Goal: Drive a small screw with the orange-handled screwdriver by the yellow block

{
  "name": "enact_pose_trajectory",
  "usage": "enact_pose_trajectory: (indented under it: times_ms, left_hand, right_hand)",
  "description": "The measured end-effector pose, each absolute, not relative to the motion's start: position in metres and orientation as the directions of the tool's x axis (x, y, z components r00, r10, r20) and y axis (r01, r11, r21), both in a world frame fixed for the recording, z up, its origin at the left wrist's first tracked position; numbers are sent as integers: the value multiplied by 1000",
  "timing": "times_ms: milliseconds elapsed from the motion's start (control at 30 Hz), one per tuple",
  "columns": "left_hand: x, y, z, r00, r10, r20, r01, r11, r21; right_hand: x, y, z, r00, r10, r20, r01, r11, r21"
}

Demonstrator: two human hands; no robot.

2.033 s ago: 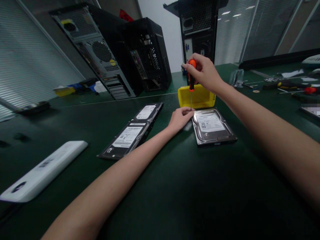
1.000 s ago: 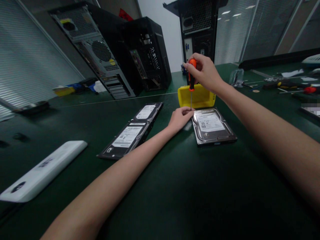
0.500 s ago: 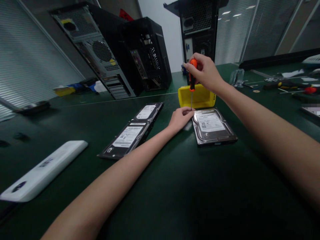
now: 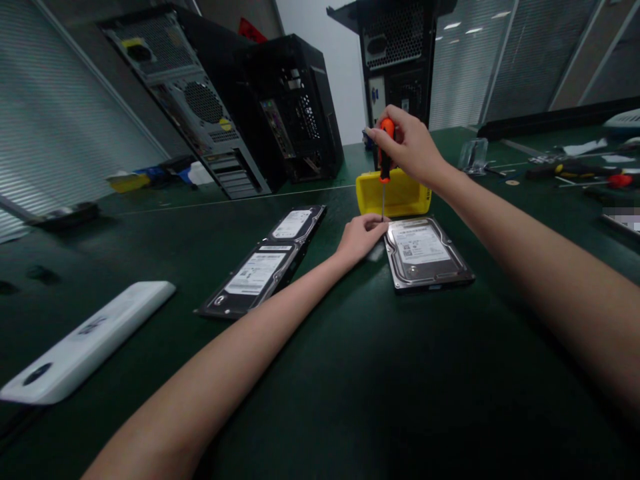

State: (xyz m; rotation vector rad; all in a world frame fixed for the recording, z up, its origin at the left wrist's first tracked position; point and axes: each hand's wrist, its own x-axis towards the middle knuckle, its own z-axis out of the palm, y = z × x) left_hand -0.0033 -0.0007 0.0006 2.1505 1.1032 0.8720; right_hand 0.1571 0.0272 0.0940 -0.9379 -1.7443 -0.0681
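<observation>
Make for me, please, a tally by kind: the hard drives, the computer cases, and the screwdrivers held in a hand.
Hard drives: 3 (right drive, left rear drive, left front drive)
Computer cases: 3 (left case, middle case, right case)
Screwdriver held in the right hand: 1
Total: 7

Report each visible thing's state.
Orange-and-black screwdriver: upright, in right grip
Silver rectangular metal hard drive: flat, label up
Left grip: at that drive's far-left corner
Yellow plastic case: open toward camera
Two black-and-silver hard drives: flat, labels up
Middle black computer case: open
</observation>
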Motion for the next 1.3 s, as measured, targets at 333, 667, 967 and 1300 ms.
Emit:
enact_pose_trajectory:
  times_ms: [333,667,967,1300]
  left_hand:
    - [-2,-3,4,447,851,275,489,-490,722]
    - [-3,-3,3,453,845,286,482,-501,718]
    - [-3,-2,2,448,847,286,473,-496,728]
    - [-4,0,0,455,837,302,463,-513,723]
  right_hand:
    - [156,26,94,-102,556,825,589,702,-400]
    - [156,25,90,-129,555,822,535,737,-413]
    - [155,25,91,-132,582,802,527,727,-441]
    - [155,25,91,-145,602,785,546,711,-443]
